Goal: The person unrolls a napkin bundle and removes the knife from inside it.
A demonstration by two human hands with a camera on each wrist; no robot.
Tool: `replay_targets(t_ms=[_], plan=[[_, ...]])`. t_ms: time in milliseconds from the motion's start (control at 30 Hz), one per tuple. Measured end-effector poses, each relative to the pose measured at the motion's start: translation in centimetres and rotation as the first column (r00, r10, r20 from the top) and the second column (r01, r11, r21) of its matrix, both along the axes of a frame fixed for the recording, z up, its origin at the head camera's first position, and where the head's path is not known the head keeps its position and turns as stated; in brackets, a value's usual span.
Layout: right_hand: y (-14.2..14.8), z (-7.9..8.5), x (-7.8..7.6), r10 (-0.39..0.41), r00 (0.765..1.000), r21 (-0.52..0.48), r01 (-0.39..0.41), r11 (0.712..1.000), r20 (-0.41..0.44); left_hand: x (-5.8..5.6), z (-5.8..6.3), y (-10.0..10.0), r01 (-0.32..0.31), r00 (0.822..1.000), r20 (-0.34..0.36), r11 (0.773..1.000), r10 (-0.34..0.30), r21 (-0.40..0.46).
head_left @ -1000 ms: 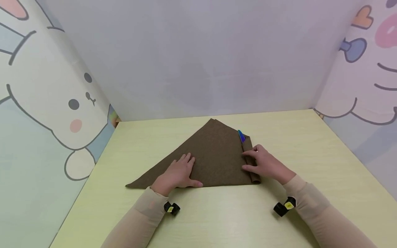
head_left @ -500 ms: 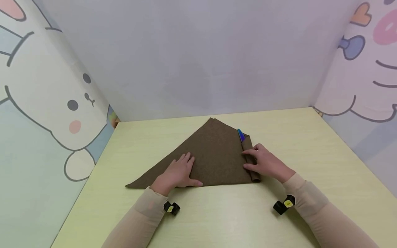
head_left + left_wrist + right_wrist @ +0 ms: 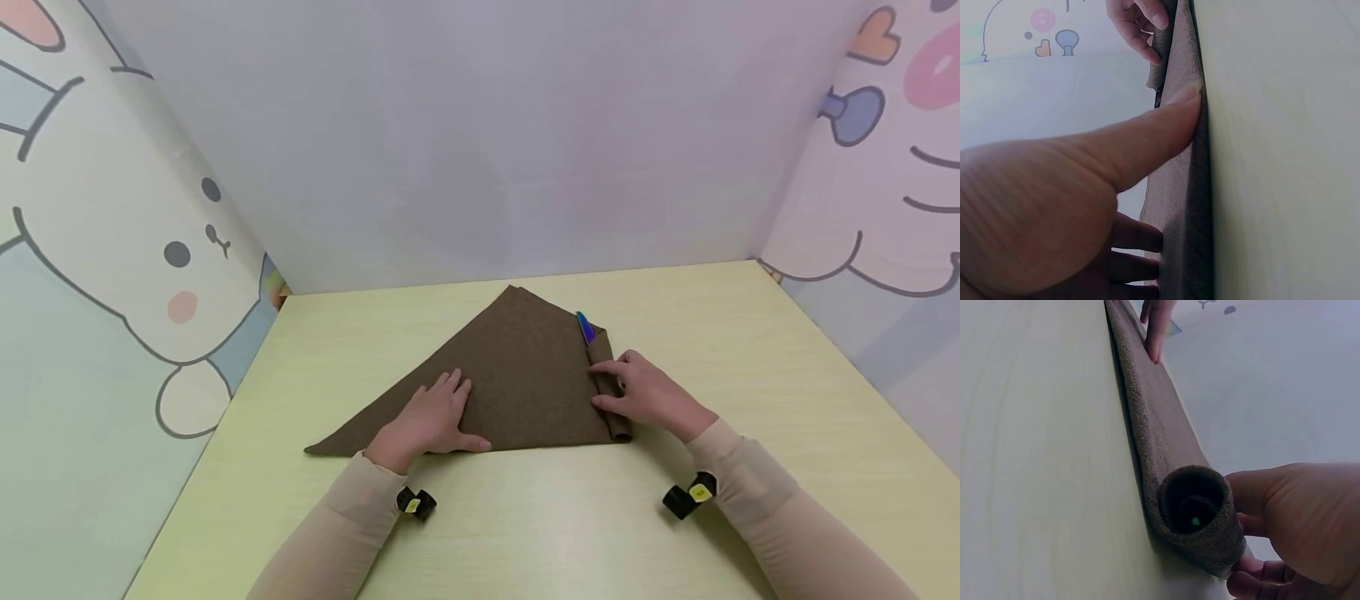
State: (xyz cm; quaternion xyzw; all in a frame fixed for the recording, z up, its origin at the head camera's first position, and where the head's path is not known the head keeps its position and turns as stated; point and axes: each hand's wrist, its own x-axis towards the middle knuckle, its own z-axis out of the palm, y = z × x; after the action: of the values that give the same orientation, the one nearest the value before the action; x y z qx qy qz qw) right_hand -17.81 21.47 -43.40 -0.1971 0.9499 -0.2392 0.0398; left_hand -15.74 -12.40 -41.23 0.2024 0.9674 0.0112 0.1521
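A brown cloth (image 3: pixel 536 375), folded to a point at the back, lies on the table with its right edge turned into a narrow roll (image 3: pixel 605 387). My left hand (image 3: pixel 431 417) rests flat on the cloth's front left part, fingers spread and thumb along the front edge. At the right, my right hand (image 3: pixel 648 396) grips the roll between thumb and fingers. Out of the roll's far end pokes a shiny blue-purple pointed piece (image 3: pixel 586 327); the rest of it is hidden. The right wrist view shows the hollow spiral end (image 3: pixel 1192 503) with a small green spot (image 3: pixel 1195 521) deep inside.
The pale wooden table (image 3: pixel 525 533) runs back to a plain whitish wall sheet (image 3: pixel 510 150). Side panels with cartoon animals (image 3: pixel 180 275) stand left and right. Each wrist wears a small black camera (image 3: pixel 416 504).
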Motion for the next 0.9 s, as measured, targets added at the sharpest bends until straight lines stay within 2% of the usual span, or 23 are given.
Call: replay_targets(t_ms=[900], plan=[[0.55,0.41,-0.19,0.004,1.000,0.010,-0.004,1.000,0.027,0.22,0.33,0.04,-0.009,1.000,0.016,1.000,0.008,0.002]])
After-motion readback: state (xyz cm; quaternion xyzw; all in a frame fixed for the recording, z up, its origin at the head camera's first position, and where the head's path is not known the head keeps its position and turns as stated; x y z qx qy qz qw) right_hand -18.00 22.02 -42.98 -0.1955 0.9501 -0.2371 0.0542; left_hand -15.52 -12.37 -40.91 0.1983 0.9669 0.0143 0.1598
